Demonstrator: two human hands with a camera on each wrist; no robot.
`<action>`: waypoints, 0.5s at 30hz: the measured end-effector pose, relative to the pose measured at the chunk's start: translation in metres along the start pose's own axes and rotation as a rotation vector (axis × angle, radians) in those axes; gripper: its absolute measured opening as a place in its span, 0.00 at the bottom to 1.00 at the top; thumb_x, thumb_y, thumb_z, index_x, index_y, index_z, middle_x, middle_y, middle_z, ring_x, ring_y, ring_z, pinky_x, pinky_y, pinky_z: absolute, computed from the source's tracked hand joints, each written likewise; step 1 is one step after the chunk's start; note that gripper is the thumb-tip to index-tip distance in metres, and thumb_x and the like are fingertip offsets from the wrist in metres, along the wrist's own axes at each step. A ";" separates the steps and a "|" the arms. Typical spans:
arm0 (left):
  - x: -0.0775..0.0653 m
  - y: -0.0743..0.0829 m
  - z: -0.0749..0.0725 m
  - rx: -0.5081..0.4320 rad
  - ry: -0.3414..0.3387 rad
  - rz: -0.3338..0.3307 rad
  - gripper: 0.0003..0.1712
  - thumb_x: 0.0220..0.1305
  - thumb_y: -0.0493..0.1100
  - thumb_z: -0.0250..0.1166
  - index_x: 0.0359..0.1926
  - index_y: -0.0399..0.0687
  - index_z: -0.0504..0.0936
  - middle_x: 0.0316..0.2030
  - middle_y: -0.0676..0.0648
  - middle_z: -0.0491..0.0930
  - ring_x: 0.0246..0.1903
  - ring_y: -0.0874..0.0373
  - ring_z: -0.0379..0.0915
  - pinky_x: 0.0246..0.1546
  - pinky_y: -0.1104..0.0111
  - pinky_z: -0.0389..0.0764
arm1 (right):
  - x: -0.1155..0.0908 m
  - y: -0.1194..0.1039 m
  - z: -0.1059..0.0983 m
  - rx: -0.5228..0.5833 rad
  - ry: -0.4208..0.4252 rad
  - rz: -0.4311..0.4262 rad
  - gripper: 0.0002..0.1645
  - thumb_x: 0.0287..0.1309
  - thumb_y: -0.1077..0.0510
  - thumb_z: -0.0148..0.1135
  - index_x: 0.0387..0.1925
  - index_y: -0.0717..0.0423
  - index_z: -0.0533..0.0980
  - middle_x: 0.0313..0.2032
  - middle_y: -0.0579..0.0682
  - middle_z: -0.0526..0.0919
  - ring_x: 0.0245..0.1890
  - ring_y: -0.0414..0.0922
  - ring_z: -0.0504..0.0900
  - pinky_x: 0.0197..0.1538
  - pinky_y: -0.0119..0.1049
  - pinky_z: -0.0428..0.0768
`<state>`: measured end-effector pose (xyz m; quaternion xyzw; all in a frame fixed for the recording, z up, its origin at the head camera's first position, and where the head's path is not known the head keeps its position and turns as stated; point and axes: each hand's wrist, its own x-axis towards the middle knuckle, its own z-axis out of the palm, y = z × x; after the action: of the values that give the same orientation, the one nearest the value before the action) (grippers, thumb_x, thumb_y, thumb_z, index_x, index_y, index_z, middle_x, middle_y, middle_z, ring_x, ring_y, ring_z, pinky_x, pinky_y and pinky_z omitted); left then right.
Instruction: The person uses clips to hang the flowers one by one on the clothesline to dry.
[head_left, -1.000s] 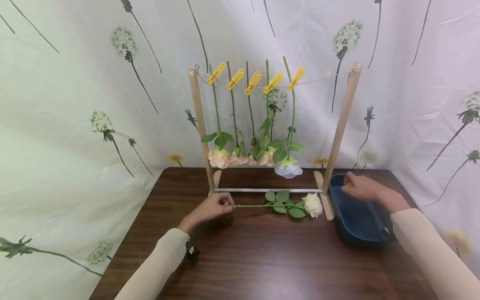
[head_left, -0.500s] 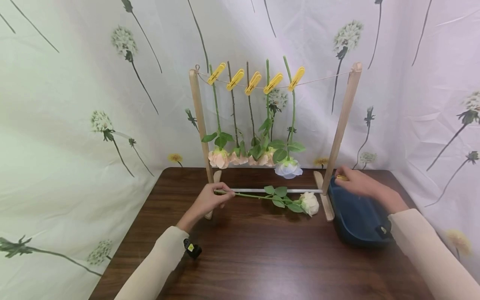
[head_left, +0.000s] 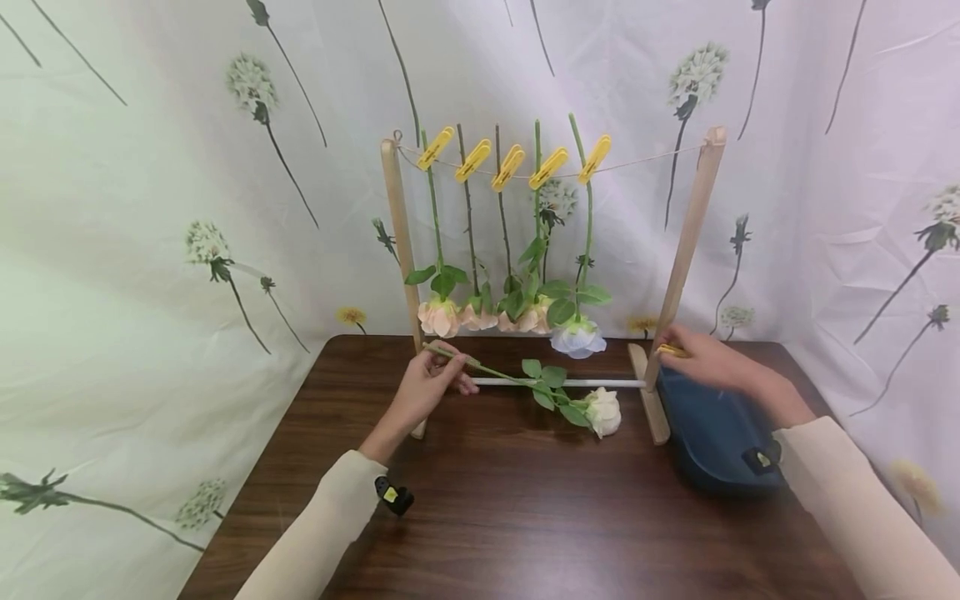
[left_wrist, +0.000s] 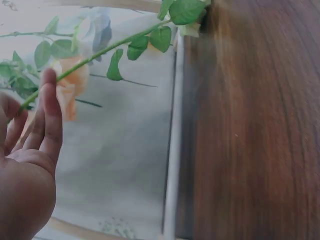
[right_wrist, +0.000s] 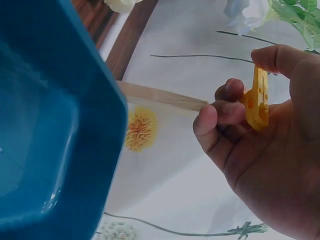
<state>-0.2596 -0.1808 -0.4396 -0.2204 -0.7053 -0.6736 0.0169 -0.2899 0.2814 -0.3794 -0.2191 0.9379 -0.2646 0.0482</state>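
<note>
In the head view my left hand pinches the stem end of a white rose. The stem slants down to the right, so the bloom hangs lowest, close to the tabletop. The left wrist view shows the green stem between thumb and fingers. My right hand holds a yellow clothespin between thumb and fingers, above the blue tub's far end. Five-like rows aside, several roses hang bloom-down from a string, each under a yellow clothespin; most are peach, and one is pale blue.
A wooden rack with a left post and a right post carries the string. A white bar joins its feet low down. The blue tub stands at the right on the brown table. Flower-printed cloth hangs behind.
My left hand has lifted the white rose's stem end off the table, up and away, and the bloom has shifted left. My right hand has moved left with the clothespin, out from over the tub's middle.
</note>
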 end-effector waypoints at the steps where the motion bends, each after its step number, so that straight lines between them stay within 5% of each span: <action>1: 0.001 0.001 0.001 -0.019 -0.012 0.023 0.16 0.86 0.41 0.52 0.56 0.27 0.68 0.52 0.24 0.84 0.38 0.52 0.91 0.42 0.58 0.92 | 0.000 -0.002 -0.001 0.005 0.000 0.000 0.13 0.80 0.57 0.57 0.54 0.65 0.74 0.48 0.60 0.84 0.43 0.48 0.82 0.43 0.41 0.80; 5: 0.006 0.006 0.008 -0.078 -0.046 0.071 0.16 0.88 0.46 0.46 0.57 0.35 0.63 0.59 0.21 0.80 0.48 0.41 0.91 0.52 0.47 0.89 | 0.000 -0.009 -0.003 0.032 -0.002 0.006 0.16 0.83 0.56 0.51 0.57 0.66 0.72 0.49 0.63 0.83 0.43 0.50 0.83 0.42 0.41 0.80; 8: 0.010 0.011 0.015 -0.082 -0.032 0.079 0.13 0.89 0.48 0.44 0.56 0.42 0.62 0.57 0.24 0.83 0.49 0.44 0.90 0.56 0.44 0.87 | 0.000 -0.014 -0.003 0.042 0.001 0.000 0.17 0.84 0.55 0.46 0.59 0.66 0.70 0.50 0.64 0.82 0.44 0.51 0.82 0.43 0.42 0.80; 15: 0.020 0.023 0.033 -0.047 0.039 0.112 0.16 0.79 0.35 0.61 0.57 0.24 0.72 0.51 0.30 0.84 0.42 0.61 0.87 0.51 0.61 0.90 | 0.002 -0.023 -0.002 0.043 0.011 -0.018 0.22 0.87 0.49 0.43 0.60 0.65 0.69 0.52 0.63 0.80 0.46 0.51 0.80 0.46 0.41 0.78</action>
<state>-0.2611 -0.1436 -0.4148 -0.2465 -0.6754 -0.6922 0.0632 -0.2831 0.2638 -0.3659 -0.2252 0.9302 -0.2864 0.0452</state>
